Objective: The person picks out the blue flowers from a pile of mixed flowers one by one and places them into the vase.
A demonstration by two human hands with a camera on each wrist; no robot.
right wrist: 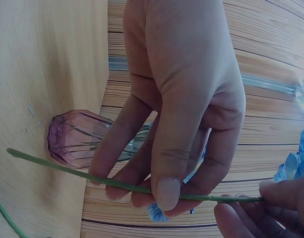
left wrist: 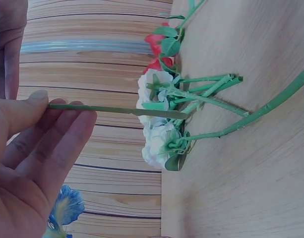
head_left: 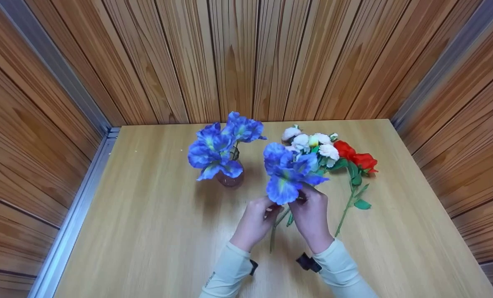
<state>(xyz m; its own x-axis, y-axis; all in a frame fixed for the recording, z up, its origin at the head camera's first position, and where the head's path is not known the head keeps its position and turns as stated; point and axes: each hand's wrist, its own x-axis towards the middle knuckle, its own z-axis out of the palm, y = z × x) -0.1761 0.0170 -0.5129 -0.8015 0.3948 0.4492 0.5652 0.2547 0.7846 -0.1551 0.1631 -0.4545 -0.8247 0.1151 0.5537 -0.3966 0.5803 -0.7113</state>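
A blue artificial iris [head_left: 288,176] is held between both hands above the table. My left hand [head_left: 252,221] pinches its thin green stem [left wrist: 112,109] between thumb and fingers, low down, in the left wrist view. Higher up, nearer the bloom, my right hand [head_left: 312,215] pinches the same stem; in the right wrist view only part of that hand [right wrist: 280,208] shows. The stem's lower end hangs free. Left of the hands stands a pinkish transparent vase [right wrist: 75,139] holding other blue irises [head_left: 213,149].
White artificial flowers [head_left: 302,142] and red ones [head_left: 354,156] lie on the table [head_left: 147,231] behind and right of the hands, their green stems [head_left: 344,215] pointing toward the person. Wood-panelled walls [head_left: 230,58] enclose the table's back and sides.
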